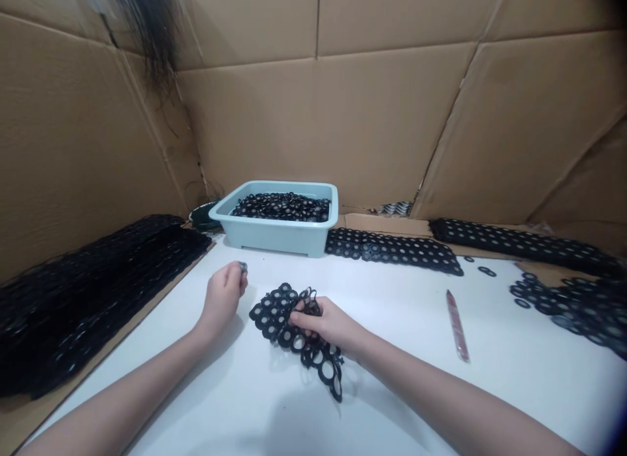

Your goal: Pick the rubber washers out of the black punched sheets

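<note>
My right hand (326,319) grips a black mesh piece made of joined rings (280,315). Part of the mesh is bunched in the fingers, one side lies toward the left, and a strip hangs down toward me. To the left, my left hand (224,293) is held closed above the white table, apart from the mesh. At its fingertips a small dark greyish thing (243,266) shows, too small to name. The fingers of my right hand hide the middle of the mesh.
A light blue basin (274,237) full of black ring mesh stands at the back. Flat ring strips (392,248) lie beside it, and loose rings (523,303) at right. A red pen-like tool (457,325) lies on the white table (392,377). Dark strands (98,293) fill the left side.
</note>
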`<state>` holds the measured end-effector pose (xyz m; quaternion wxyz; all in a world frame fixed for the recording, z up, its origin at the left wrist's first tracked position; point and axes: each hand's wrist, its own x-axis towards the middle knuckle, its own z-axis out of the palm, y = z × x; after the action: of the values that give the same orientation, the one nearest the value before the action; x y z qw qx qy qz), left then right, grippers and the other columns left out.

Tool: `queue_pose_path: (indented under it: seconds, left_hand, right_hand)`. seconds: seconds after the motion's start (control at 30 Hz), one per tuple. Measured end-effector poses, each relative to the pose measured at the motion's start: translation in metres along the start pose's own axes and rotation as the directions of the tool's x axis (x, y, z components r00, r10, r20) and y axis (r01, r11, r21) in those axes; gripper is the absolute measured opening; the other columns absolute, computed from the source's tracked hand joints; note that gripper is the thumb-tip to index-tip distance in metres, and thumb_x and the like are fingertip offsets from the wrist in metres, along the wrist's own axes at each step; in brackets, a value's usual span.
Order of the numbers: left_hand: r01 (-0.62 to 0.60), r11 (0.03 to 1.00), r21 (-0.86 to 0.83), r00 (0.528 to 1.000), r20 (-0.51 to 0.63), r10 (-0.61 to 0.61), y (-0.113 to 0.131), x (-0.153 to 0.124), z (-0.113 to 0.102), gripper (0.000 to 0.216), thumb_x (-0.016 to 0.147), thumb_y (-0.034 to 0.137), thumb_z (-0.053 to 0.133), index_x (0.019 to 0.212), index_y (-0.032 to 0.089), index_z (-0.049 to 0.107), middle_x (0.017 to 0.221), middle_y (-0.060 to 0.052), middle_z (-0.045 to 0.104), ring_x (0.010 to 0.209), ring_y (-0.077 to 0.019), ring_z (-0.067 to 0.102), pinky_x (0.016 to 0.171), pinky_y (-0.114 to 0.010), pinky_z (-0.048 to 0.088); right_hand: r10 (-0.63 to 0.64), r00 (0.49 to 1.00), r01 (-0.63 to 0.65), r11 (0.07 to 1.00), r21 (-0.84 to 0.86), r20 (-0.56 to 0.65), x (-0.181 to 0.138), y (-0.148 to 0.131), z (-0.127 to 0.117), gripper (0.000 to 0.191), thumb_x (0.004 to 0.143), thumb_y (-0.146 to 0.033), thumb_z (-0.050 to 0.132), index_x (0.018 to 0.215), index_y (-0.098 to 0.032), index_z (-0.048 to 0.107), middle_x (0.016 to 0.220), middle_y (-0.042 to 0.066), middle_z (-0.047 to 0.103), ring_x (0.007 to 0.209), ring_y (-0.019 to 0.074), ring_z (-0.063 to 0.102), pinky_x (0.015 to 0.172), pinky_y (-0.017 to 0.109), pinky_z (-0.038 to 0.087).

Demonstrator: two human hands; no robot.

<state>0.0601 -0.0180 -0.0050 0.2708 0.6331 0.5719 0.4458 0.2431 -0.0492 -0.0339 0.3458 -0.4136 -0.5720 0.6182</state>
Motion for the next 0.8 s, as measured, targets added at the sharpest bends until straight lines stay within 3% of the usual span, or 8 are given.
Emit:
queue_pose_path:
  seconds: [0.1,0.23,0.27,0.33,0.4,0.6,0.8]
  left_hand:
    - [-0.217,0.956,0.196,0.975,0.101,0.2,0.001,-0.009,0.0,0.031,0.083,0.029,0.025,0.053,0.019,0.029,0.048,0.004,0.033,0.046,-0.0095,0.032,0.047,-0.022,0.026]
    - [-0.627,0.691,0.358,0.778,0.33,0.535,0.001,-0.026,0.006,0.027,0.08,0.021,0.029,0.054,0.018,0.034,0.048,0.003,0.036,0.044,-0.0089,0.031,0.047,-0.023,0.025]
    - [-0.675,0.634,0.376,0.737,0.359,0.572,0.001,-0.029,0.008,0.026,0.08,0.02,0.03,0.055,0.018,0.036,0.048,0.003,0.038,0.044,-0.009,0.032,0.047,-0.023,0.025]
    - [-0.707,0.576,0.411,0.707,0.402,0.581,-0.001,-0.03,0.011,0.025,0.08,0.019,0.03,0.057,0.018,0.04,0.049,0.002,0.042,0.044,-0.0093,0.034,0.047,-0.023,0.025]
    - [-0.687,0.586,0.43,0.726,0.446,0.523,-0.002,-0.029,0.012,0.025,0.081,0.02,0.029,0.06,0.017,0.043,0.051,0.001,0.046,0.045,-0.0097,0.038,0.047,-0.023,0.026]
    - [-0.462,0.793,0.398,0.832,0.504,0.232,0.002,-0.027,0.015,0.029,0.085,0.026,0.022,0.069,0.018,0.044,0.061,0.0,0.054,0.052,-0.0115,0.046,0.052,-0.023,0.032]
    - [-0.364,0.872,0.329,0.843,0.514,0.158,0.003,-0.027,0.016,0.028,0.086,0.028,0.022,0.07,0.019,0.043,0.059,0.001,0.051,0.051,-0.012,0.045,0.051,-0.023,0.031]
  right_hand:
    - [-0.033,0.999,0.033,0.999,-0.017,-0.019,0.0,0.0,0.001,0.028,0.072,-0.041,0.054,0.069,-0.014,0.059,0.052,-0.002,0.046,0.05,0.0082,0.042,0.052,0.022,0.034]
    - [-0.047,0.998,0.05,0.998,0.05,-0.046,0.0,0.001,0.001,0.029,0.072,-0.041,0.054,0.068,-0.013,0.058,0.055,-0.002,0.047,0.054,0.0082,0.043,0.055,0.022,0.034]
    - [-0.039,0.998,0.043,0.995,0.086,-0.051,0.0,0.001,0.001,0.028,0.072,-0.041,0.054,0.068,-0.013,0.058,0.056,-0.002,0.048,0.055,0.0084,0.044,0.056,0.022,0.034]
    - [-0.013,0.999,0.019,0.985,0.172,-0.041,0.0,0.0,0.002,0.028,0.071,-0.042,0.055,0.071,-0.014,0.057,0.059,-0.001,0.051,0.057,0.0095,0.048,0.057,0.023,0.036]
    - [0.013,1.0,-0.008,0.971,0.241,-0.022,-0.001,-0.001,0.002,0.028,0.07,-0.042,0.056,0.076,-0.014,0.057,0.063,0.001,0.055,0.056,0.0099,0.049,0.056,0.023,0.037]
    - [-0.016,1.0,0.017,0.977,0.215,-0.006,-0.003,-0.002,0.0,0.024,0.067,-0.036,0.061,0.074,-0.013,0.058,0.054,-0.004,0.046,0.044,0.0039,0.033,0.045,0.019,0.025]
    - [-0.044,0.999,0.046,0.956,0.289,-0.012,-0.004,-0.003,0.004,0.022,0.062,-0.024,0.066,0.078,-0.015,0.054,0.065,-0.003,0.05,0.06,0.0077,0.044,0.06,0.022,0.034]
